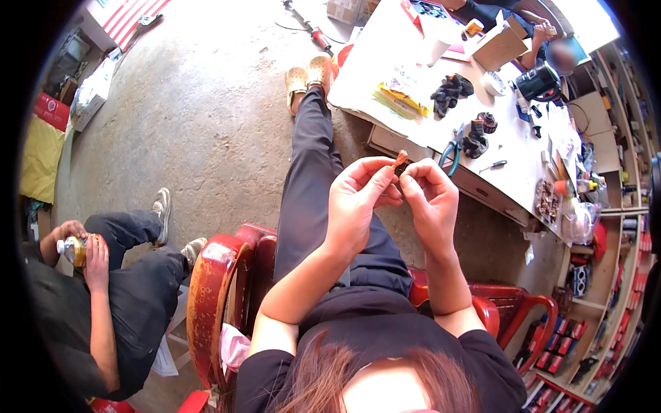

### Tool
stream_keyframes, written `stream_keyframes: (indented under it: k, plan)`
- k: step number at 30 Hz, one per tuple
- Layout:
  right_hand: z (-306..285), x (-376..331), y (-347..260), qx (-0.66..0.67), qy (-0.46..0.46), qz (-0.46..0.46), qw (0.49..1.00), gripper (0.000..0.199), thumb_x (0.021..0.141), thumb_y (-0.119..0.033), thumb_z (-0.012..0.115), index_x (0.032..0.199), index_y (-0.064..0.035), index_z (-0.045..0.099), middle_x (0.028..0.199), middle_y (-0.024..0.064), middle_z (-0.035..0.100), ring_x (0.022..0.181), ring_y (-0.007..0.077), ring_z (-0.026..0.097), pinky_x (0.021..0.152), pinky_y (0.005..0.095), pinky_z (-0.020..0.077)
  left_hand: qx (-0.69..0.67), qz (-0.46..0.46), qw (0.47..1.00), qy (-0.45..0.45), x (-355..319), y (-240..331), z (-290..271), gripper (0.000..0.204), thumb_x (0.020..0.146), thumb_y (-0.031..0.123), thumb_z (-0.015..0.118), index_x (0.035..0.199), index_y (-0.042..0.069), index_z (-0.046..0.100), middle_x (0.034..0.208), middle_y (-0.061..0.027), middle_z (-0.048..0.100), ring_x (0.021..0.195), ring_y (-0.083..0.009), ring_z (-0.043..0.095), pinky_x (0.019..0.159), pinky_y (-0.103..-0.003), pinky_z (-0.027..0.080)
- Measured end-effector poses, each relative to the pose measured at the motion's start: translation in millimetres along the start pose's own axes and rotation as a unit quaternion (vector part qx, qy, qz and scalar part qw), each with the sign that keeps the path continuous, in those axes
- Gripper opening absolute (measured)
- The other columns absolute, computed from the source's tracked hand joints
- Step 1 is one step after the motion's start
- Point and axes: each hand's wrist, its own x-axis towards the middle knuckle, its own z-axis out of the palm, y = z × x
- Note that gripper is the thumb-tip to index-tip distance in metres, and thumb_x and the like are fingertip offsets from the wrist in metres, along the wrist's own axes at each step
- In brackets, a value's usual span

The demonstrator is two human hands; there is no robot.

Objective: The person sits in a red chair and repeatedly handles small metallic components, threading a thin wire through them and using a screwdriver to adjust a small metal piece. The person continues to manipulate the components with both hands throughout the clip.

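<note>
In front of my lap, my left hand [363, 196] pinches a small copper-brown piece [400, 160] between thumb and fingers, its tip pointing up. I cannot make out its kind. My right hand [431, 196] is close beside it, thumb and forefinger pressed together at the piece's lower end; what those fingers grip is hidden. Just beyond my right hand, blue-handled pliers [452, 151] lie at the table's edge. Dark work gloves [475, 140] rest next to them, and a small screwdriver [494, 165] lies further right.
The white table [427, 134] carries a yellow packet [403, 100], a black kettle [538, 83] and an open cardboard box [500, 45]. A seated person [131, 289] at left holds a bottle [73, 250]; another person [530, 27] is behind the table. Red chair arms [215, 296] flank me.
</note>
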Motion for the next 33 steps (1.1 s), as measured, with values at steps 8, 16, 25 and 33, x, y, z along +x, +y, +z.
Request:
stream_keyframes:
  k: [8,16,25,33]
  plan:
    - [-3.1,1.5,-7.3,0.024,-0.005,0.013,1.0,0.003,0.084,-0.002,0.062,0.086,0.0002,0.06,0.081,-0.004,0.054,0.069,0.0019,0.039,0.063,0.0175,0.0335,0.045,0.026,0.999,0.0,1.2,2.1,1.0,0.018,0.093,0.012,0.062,0.107,0.001,0.062,0.084,-0.0043,0.065,0.07,-0.0103,0.063,0.067,-0.025,0.054]
    - [-3.8,2.5,-4.3,0.066,0.008,0.024,0.998,0.003,0.087,-0.002,0.063,0.087,0.0,0.062,0.081,-0.0047,0.056,0.069,0.0004,0.04,0.064,0.0157,0.0334,0.057,0.027,0.998,-0.01,1.1,-0.8,7.1,0.017,0.092,0.008,0.063,0.106,-0.002,0.064,0.089,-0.0069,0.068,0.071,-0.0102,0.063,0.066,-0.023,0.053]
    - [-4.3,0.3,-5.6,0.111,0.01,0.047,0.993,0.007,0.088,-0.005,0.067,0.092,0.0009,0.066,0.084,-0.0012,0.063,0.074,0.0015,0.051,0.067,0.0166,0.0396,0.052,0.027,0.998,-0.011,1.5,-1.5,9.2,0.016,0.091,0.007,0.064,0.105,-0.002,0.065,0.091,-0.0072,0.069,0.071,-0.0092,0.063,0.066,-0.021,0.052]
    - [-4.9,0.2,-1.2,0.209,0.013,0.093,0.973,0.008,0.087,-0.006,0.069,0.093,0.0002,0.068,0.087,0.0024,0.068,0.08,0.0062,0.06,0.073,0.02,0.0461,0.058,0.018,0.998,-0.015,3.0,-2.2,7.8,0.016,0.091,0.008,0.065,0.104,0.0,0.064,0.09,-0.0062,0.069,0.071,-0.0095,0.063,0.066,-0.022,0.052]
